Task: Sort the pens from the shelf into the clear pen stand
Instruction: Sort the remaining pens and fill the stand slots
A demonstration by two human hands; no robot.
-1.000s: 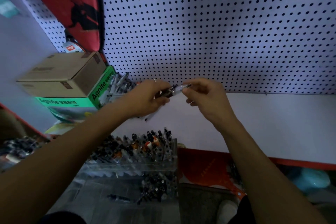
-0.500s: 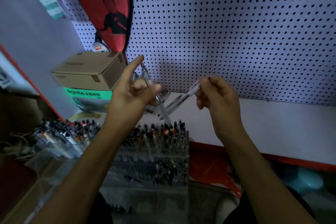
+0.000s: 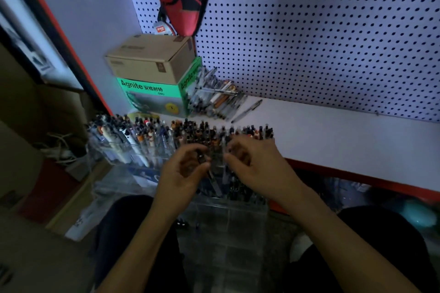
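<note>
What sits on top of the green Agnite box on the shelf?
A closed brown cardboard box rests on the green Agnite box. Its contents are hidden, and it covers nearly all of the green box's top.

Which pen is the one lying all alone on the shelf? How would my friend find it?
Find the green Agnite box on the white shelf. A pile of pens leans against its right side. Just right of that pile lies one pen, slanted, apart from the rest.

Light: we see a dim, bluish scene, brightest on the pegboard (image 3: 321, 31).
Blur: we find both hands and the lower floor area smeared.
Distortion: we notice wide-angle bending near the edges.
</note>
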